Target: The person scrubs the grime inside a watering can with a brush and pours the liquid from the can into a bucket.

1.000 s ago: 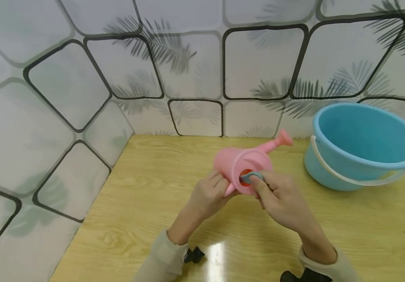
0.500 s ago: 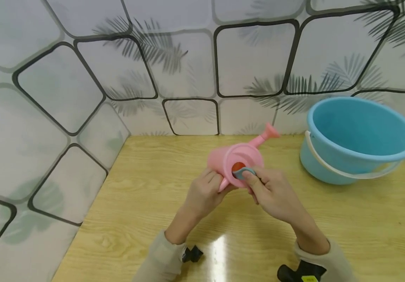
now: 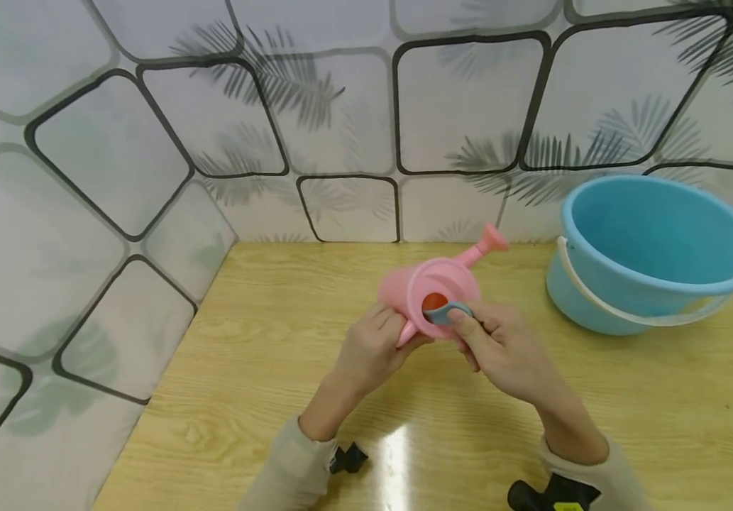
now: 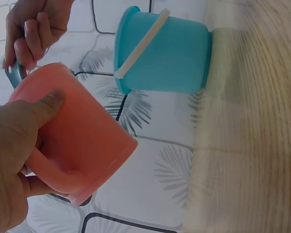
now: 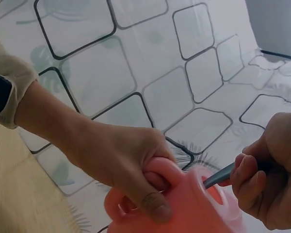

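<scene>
A pink watering can [image 3: 394, 287] is held above the table, tipped so its round opening faces me and its spout points up to the right. My left hand [image 3: 369, 348] grips it by the handle [image 5: 166, 169], thumb lying along the body in the left wrist view. My right hand [image 3: 509, 355] pinches a grey-blue, curved, handle-like tool [image 3: 441, 313] between thumb and fingers. The tool's far end reaches into the opening and is hidden there, so its kind is unclear. Something orange-red [image 3: 434, 301] shows inside the opening.
A blue bucket [image 3: 615, 301] with a white handle [image 3: 602, 306] stands at the right of the wooden table [image 3: 245, 341]. Patterned walls [image 3: 340, 206] rise behind and along the left side. Dark devices are strapped to both wrists.
The watering can and both hands have shifted a little to the left. The tool sits lower in the opening, and more of the orange-red shows. Both hands keep their hold.
</scene>
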The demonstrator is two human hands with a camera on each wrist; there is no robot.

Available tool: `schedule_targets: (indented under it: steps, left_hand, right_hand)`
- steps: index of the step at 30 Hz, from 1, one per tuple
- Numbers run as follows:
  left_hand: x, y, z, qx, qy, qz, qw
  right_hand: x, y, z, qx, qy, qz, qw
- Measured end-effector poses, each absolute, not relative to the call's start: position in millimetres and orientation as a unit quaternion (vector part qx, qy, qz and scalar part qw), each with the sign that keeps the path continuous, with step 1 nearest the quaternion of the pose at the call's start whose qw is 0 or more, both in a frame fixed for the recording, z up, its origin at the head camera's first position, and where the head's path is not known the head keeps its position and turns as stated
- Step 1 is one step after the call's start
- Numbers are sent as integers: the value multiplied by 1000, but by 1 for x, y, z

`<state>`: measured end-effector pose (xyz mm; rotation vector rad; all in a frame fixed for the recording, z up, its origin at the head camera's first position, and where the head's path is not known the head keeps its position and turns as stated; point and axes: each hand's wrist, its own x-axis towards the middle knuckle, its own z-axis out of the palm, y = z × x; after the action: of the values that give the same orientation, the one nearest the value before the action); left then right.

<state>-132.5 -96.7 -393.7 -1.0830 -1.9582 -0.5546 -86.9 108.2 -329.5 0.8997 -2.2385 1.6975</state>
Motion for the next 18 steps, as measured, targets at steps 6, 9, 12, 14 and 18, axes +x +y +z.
schedule_targets:
  steps: [6,9,12,14,18]
  left_hand:
    - [-131,-95,-394,-426,-779,-221,404]
    - [-130,-92,-395,-426,-776,-227,405]
    - [-128,-89,-396,-429,-774,-237,401]
    - [-128,-89,-396,-428,-777,-243,391]
    - [-128,-90,-396,-417,-791,-247,374]
  right_hand:
    - [-78,116,-325,301,-738,593,116]
    - [-79,111,-326,282,-762,572,112]
    - [-79,103,-326,254,-781,562,101]
    - [-78,101,-324,236,-783,566,104]
    - [-72,104,-317,206,-782,576,120]
